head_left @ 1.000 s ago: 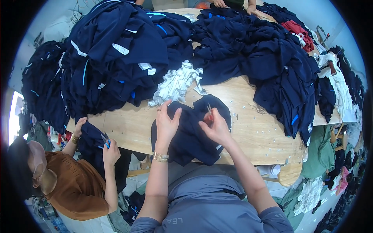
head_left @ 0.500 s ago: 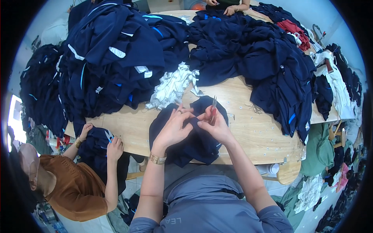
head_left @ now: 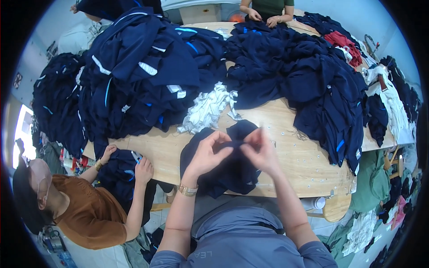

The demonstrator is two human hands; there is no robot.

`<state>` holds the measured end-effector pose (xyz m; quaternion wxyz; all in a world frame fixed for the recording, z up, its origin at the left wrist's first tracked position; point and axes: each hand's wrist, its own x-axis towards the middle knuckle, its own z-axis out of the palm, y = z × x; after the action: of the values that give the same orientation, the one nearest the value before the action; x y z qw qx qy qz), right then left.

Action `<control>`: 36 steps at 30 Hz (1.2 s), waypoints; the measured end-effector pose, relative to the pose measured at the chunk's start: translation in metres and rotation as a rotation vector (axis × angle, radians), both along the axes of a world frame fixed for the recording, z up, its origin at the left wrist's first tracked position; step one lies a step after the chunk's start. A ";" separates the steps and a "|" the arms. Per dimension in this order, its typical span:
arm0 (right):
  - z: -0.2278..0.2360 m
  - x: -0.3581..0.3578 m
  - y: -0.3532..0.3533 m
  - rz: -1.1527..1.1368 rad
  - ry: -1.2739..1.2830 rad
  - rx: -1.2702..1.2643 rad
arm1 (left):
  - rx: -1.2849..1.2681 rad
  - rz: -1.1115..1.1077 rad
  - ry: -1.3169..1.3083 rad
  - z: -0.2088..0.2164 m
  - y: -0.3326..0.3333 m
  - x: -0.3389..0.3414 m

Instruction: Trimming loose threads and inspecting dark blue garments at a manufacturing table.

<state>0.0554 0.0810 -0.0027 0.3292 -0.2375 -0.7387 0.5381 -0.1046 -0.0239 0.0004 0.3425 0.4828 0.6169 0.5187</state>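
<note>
A dark navy garment [head_left: 214,178] lies bunched at the table's near edge in front of me. My left hand [head_left: 209,156] is closed on its upper fold, thumb and fingers pinching the cloth. Close on the right, my right hand [head_left: 262,154] is closed and smeared by motion, its fingertips at the same fold. The red-handled thread snips seen in it earlier show now only as a faint pale streak above the fingers. Just beyond the garment is a heap of small white labels [head_left: 208,109].
Big piles of navy garments [head_left: 134,85] and more navy clothes [head_left: 308,80] cover the wooden table [head_left: 286,174]. At left, a person in a brown top [head_left: 89,207] holds blue-handled scissors [head_left: 137,157] over navy cloth. Another person's hands [head_left: 272,20] work across the table. A red cloth [head_left: 342,44] lies far right.
The view has shifted, so the scene sits lower and further right. My right hand has turned and blurred, and the snips no longer show clearly. The left hand keeps its hold on the garment.
</note>
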 end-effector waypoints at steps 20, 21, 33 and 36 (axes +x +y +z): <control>-0.071 0.051 0.071 -0.502 0.117 0.042 | -0.234 0.512 0.177 -0.101 -0.048 -0.047; -0.080 0.037 0.072 -0.453 0.026 0.022 | -0.259 0.511 0.247 -0.093 -0.035 -0.038; -0.125 -0.034 0.084 -0.173 -0.410 0.208 | -0.182 0.120 -0.485 -0.120 -0.009 -0.019; -0.131 -0.019 0.104 -0.197 -0.202 -0.018 | -0.150 0.075 -0.630 -0.096 -0.013 -0.026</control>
<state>0.0365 0.1850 -0.1339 0.3023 -0.3648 -0.7363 0.4831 -0.1302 -0.0367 -0.0959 0.5319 0.2491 0.5344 0.6079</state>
